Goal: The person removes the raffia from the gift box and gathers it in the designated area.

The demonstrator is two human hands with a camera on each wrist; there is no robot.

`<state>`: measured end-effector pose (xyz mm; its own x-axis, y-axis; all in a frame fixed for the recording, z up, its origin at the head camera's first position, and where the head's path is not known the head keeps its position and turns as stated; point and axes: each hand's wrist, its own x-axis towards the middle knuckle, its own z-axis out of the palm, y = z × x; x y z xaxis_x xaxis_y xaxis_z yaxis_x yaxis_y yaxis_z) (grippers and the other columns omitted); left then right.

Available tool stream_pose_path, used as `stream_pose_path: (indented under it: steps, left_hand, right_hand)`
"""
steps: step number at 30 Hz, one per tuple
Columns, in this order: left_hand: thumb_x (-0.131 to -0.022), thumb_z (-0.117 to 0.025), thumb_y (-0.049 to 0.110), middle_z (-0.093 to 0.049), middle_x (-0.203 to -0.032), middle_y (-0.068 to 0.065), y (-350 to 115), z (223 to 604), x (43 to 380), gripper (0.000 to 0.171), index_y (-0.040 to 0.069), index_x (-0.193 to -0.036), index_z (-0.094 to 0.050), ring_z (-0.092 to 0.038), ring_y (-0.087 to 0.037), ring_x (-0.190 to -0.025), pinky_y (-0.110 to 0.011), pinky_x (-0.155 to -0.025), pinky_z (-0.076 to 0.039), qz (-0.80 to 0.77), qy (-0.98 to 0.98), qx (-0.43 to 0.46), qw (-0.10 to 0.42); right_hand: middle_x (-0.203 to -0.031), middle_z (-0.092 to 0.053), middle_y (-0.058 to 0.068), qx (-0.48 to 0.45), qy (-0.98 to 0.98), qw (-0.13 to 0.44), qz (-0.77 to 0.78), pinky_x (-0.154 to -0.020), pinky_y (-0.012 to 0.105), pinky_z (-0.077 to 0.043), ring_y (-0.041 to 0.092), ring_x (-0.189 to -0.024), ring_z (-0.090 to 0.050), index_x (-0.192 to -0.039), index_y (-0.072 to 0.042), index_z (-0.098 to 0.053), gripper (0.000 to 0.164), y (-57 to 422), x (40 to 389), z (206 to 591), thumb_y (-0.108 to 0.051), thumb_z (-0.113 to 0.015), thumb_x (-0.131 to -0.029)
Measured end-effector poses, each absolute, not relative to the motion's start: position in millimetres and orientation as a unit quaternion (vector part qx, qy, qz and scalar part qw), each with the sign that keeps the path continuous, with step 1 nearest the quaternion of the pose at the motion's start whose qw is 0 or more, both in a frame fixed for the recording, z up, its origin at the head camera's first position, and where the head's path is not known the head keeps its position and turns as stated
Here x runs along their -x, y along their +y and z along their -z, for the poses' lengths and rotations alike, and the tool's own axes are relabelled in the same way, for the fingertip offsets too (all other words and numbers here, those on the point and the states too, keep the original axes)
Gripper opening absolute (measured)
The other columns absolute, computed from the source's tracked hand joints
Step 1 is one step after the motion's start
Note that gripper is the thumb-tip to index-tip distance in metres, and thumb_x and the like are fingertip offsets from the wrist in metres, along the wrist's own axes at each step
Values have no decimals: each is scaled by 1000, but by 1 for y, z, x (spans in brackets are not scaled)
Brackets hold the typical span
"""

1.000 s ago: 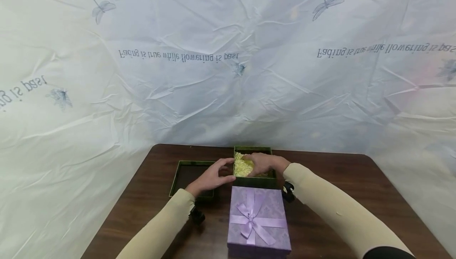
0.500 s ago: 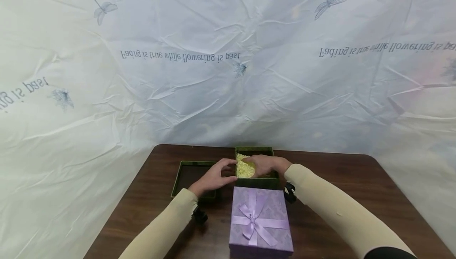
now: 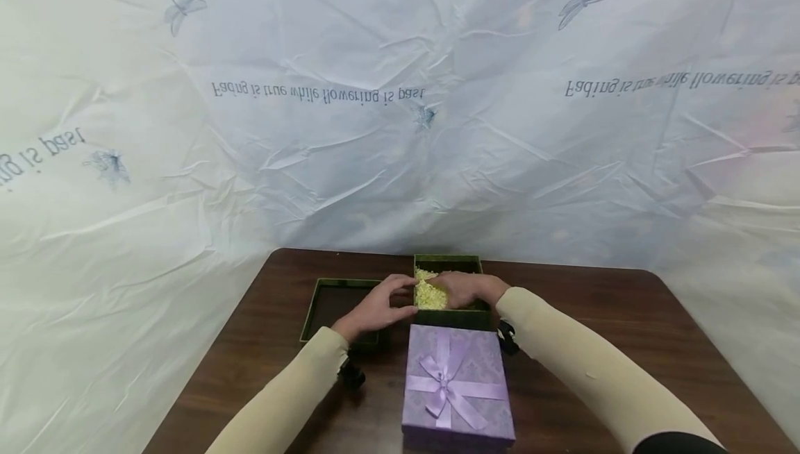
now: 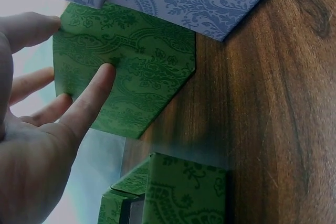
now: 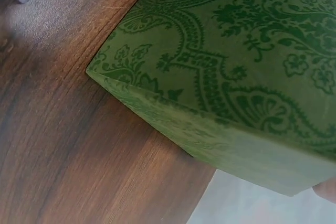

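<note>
A green patterned box [image 3: 459, 317] holds yellow shredded paper [image 3: 431, 296]. My left hand [image 3: 378, 307] is at the box's left side; in the left wrist view its spread fingertips [image 4: 107, 72] touch the green wall. My right hand [image 3: 459, 289] reaches down inside the box, beside the shredded paper. Its fingers are mostly hidden, so their grip is unclear. The right wrist view is filled by the outside of the green box [image 5: 210, 61], with just a bit of skin at the right edge.
A purple gift box [image 3: 456, 388] with a ribbon bow stands just in front of the green box. To the left lies a shallow green lid [image 3: 340, 305], open side up. All rest on a brown wooden table [image 3: 581, 322], with a white printed sheet [image 3: 375, 162] hanging behind.
The head view has shifted slightly. My right hand has moved a little within the box, down by the shredded paper. My left hand stays at the box's left side.
</note>
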<state>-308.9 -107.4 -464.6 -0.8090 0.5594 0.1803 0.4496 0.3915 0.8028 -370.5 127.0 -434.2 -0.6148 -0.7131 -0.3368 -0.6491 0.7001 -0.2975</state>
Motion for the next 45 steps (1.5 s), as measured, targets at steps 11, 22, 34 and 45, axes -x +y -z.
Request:
stream_pose_path:
  steps: [11,22,34,45]
  left_hand:
    - [-93,-67,18,-39,-143,-17,-104,464,310,55,2,-142,-46,-53,-35,-125,-47,-98,-51,-473,824,-306,64]
    - [-93,-67,19,-40,-142,-16,-104,465,312,55,3,-141,-47,-53,-35,-124,-46,-98,-51,-459,832,-307,60]
    - [-92,-68,18,-41,-140,-16,-105,466,313,53,4,-140,-49,-53,-38,-124,-50,-99,-49,-460,829,-313,53]
    - [-92,-69,17,-42,-139,-16,-106,468,314,53,4,-139,-49,-54,-38,-123,-51,-99,-49,-472,822,-315,53]
  right_hand:
    - [-139,-52,17,375,901,209,65,-105,47,-43,33,-128,-49,-145,-2,-43,59,128,366,434,-14,-65,-92]
    - [-142,-49,18,385,895,213,74,-107,47,-42,34,-131,-47,-146,-1,-41,63,129,366,437,-21,-67,-92]
    - [-120,-66,6,403,896,172,79,-87,33,-53,21,-107,-63,-124,-9,-65,33,126,367,439,-7,-65,-91]
    - [-75,-53,-13,400,901,129,112,-57,23,-32,6,-61,-33,-96,-19,-71,30,127,365,443,7,-64,-82]
